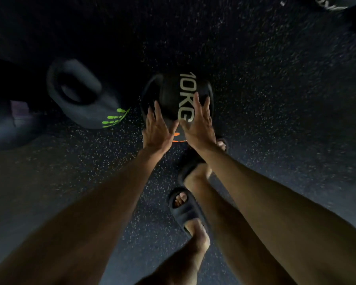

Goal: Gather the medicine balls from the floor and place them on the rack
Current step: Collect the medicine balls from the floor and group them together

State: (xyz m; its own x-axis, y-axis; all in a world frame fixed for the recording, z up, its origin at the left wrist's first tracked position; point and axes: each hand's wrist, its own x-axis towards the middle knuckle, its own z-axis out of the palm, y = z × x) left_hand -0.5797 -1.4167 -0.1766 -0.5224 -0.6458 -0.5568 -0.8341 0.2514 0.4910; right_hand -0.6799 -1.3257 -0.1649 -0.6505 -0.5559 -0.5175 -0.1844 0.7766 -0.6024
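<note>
Fingers spread and gripping nothing, the left hand (157, 129) and right hand (198, 125) bracket the 10KG medicine ball (171, 92) at frame centre; its weight likely demands both.

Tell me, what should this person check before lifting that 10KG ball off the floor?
1. Both hands at the 10KG ball: ok. The left hand and the right hand reach over its near side.
2. Firm hold: not ok. The fingers are straight, not curled round it.
3. Space beside the ball: ok. The green-marked ball lies apart to the left.
4. Feet clear: cannot tell. The front sandal is very close to the ball.
5. Way to the rack: cannot tell. No rack is in view.
</note>
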